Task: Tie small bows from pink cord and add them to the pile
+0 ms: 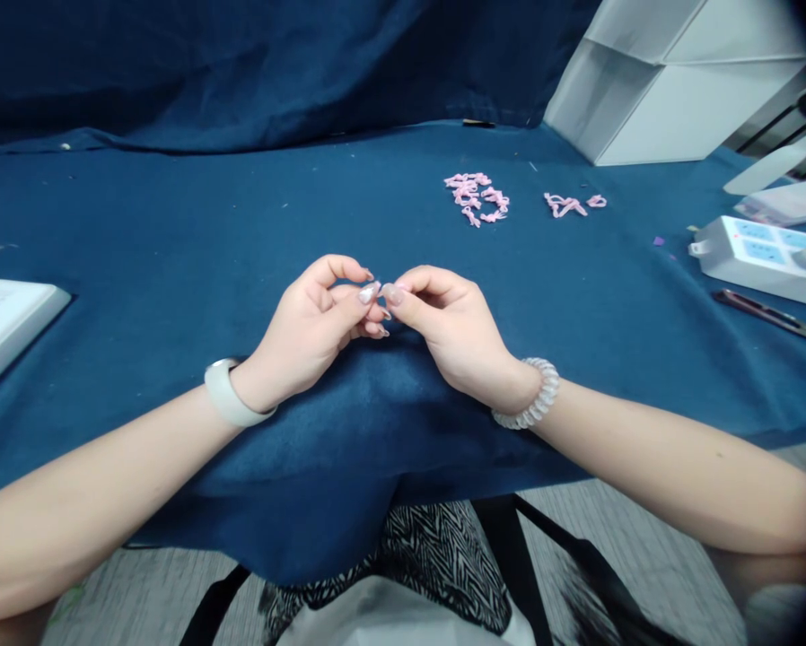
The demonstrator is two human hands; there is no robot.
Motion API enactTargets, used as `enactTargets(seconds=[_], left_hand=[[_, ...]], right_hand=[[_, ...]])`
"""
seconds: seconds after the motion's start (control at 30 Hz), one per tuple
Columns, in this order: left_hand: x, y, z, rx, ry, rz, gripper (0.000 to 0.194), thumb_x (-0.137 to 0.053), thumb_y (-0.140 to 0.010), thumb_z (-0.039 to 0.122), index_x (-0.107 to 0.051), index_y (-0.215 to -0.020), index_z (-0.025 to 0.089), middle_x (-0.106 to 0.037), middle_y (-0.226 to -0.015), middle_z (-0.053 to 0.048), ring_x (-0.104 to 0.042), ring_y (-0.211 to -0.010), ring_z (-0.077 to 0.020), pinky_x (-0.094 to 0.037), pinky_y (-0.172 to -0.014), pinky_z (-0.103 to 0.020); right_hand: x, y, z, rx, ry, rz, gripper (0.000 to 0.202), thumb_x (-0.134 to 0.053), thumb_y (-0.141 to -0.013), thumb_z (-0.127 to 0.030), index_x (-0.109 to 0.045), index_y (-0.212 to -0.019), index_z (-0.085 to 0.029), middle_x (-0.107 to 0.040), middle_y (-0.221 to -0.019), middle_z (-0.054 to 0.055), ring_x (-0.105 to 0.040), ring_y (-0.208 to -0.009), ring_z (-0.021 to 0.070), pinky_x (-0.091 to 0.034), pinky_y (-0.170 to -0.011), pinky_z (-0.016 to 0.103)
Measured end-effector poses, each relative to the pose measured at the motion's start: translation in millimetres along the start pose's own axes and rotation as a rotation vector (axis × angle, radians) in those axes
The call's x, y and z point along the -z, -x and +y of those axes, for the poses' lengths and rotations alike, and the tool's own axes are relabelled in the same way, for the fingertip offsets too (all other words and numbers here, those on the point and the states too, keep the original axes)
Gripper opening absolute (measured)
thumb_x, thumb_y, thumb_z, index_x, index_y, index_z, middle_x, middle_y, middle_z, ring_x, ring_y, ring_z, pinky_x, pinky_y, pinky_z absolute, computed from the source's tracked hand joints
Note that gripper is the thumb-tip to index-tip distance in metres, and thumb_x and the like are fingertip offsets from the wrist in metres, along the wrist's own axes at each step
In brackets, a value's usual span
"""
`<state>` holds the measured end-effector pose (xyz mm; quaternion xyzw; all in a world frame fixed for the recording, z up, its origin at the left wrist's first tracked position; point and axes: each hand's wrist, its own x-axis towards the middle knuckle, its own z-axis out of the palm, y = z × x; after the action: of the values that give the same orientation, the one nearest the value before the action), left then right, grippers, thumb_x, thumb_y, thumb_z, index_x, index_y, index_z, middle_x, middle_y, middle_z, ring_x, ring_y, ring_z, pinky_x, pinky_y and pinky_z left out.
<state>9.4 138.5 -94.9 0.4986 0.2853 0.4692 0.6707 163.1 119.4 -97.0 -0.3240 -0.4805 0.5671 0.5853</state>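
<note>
My left hand [318,321] and my right hand [451,325] meet over the front part of the table, thumbs and fingertips nearly touching. Each is closed in a pinch. A hint of pink shows at the fingertips, but what they hold is mostly hidden and too small to name. Beyond the hands lies a loose cluster of small pink knotted cord loops [467,191]. To its right is a smaller group of the same pink loops [565,205], with a single loop [597,201] beside it.
Blue cloth [241,215] covers the table. At the right are a white power strip [732,247], dark tweezers [773,316] and a clear plastic box [790,202]. White storage bins [686,112] stand at the back right. A white box-like device [13,314] sits at the left edge.
</note>
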Motion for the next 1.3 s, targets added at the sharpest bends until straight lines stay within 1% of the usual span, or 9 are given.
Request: enactTargets(seconds=[0.3,0.37,0.5,0.63,0.73,0.9,1.1,1.2,1.3], left_hand=[[-2.7,1,4,0.142,0.110,0.005,0.036,-0.085,-0.070,0.023,-0.052,-0.086,0.016,-0.068,-0.065,0.003,-0.064,-0.056,-0.0077,-0.057,-0.056,-0.018],[-3.1,1,6,0.162,0.110,-0.006,0.038,-0.085,-0.069,0.024,-0.051,-0.084,0.017,-0.068,-0.065,0.003,-0.063,-0.055,-0.0079,-0.057,-0.055,-0.018],[-2.7,2,7,0.192,0.105,-0.057,0.037,-0.085,-0.070,0.026,-0.050,-0.078,0.017,-0.068,-0.065,0.003,-0.064,-0.054,-0.0084,-0.059,-0.055,-0.019],[-1.6,2,8,0.194,0.141,-0.087,0.035,-0.086,-0.069,0.025,-0.052,-0.075,0.016,-0.068,-0.064,0.003,-0.064,-0.055,-0.0081,-0.058,-0.056,-0.019],[-1.5,2,9,0.143,0.138,-0.036,0.036,-0.088,-0.065,0.024,-0.054,-0.076,0.016,-0.069,-0.065,0.003,-0.064,-0.054,-0.0076,-0.057,-0.054,-0.017],[-1.3,0,10,-0.028,0.104,0.130,0.042,-0.091,-0.059,0.027,-0.053,-0.074,0.018,-0.070,-0.067,0.005,-0.061,-0.051,-0.0052,-0.053,-0.052,-0.014],[2.0,-2,5,-0.160,-0.004,0.182,0.042,-0.090,-0.060,0.031,-0.052,-0.072,0.019,-0.070,-0.065,0.006,-0.062,-0.051,-0.0057,-0.053,-0.051,-0.016],[2.9,-4,3,-0.180,-0.076,0.231,0.045,-0.091,-0.058,0.031,-0.049,-0.070,0.019,-0.066,-0.057,0.006,-0.060,-0.047,-0.0065,-0.049,-0.045,-0.015],[1.8,-6,5,-0.149,-0.110,0.303,0.052,-0.093,-0.052,0.032,-0.047,-0.069,0.019,-0.061,-0.051,0.007,-0.056,-0.042,-0.0073,-0.042,-0.036,-0.015]], right_hand=[[5,-2,3,0.009,0.057,0.035,0.026,-0.082,-0.069,-0.040,-0.068,-0.069,-0.019,-0.067,-0.072,-0.001,-0.060,-0.067,0.0097,-0.051,-0.067,0.025],[5,-2,3,0.017,0.042,0.015,0.024,-0.082,-0.070,-0.039,-0.068,-0.069,-0.019,-0.066,-0.070,-0.001,-0.060,-0.067,0.0099,-0.052,-0.066,0.025],[4,0,0,0.034,-0.011,-0.069,0.022,-0.081,-0.072,-0.036,-0.067,-0.068,-0.020,-0.063,-0.070,-0.002,-0.059,-0.063,0.0096,-0.053,-0.062,0.026],[3,-1,-2,-0.005,-0.096,-0.105,0.022,-0.083,-0.069,-0.035,-0.068,-0.066,-0.020,-0.063,-0.070,-0.002,-0.058,-0.063,0.0090,-0.052,-0.062,0.025],[5,-3,-2,-0.061,-0.140,-0.079,0.023,-0.085,-0.066,-0.036,-0.069,-0.066,-0.020,-0.064,-0.072,-0.003,-0.057,-0.066,0.0082,-0.050,-0.066,0.025],[5,-3,0,-0.136,-0.124,-0.046,0.023,-0.085,-0.066,-0.037,-0.070,-0.067,-0.020,-0.063,-0.069,-0.003,-0.052,-0.065,0.0075,-0.046,-0.069,0.024],[2,-3,3,-0.210,-0.110,-0.056,0.024,-0.086,-0.064,-0.035,-0.069,-0.066,-0.019,-0.060,-0.063,-0.004,-0.048,-0.062,0.0074,-0.038,-0.061,0.024],[2,-4,4,-0.243,-0.130,-0.047,0.026,-0.086,-0.062,-0.038,-0.069,-0.066,-0.018,-0.061,-0.063,-0.004,-0.048,-0.061,0.0070,-0.036,-0.061,0.023],[2,-4,5,-0.264,-0.138,-0.036,0.028,-0.088,-0.059,-0.038,-0.069,-0.066,-0.018,-0.061,-0.063,-0.004,-0.048,-0.061,0.0065,-0.036,-0.061,0.023]])
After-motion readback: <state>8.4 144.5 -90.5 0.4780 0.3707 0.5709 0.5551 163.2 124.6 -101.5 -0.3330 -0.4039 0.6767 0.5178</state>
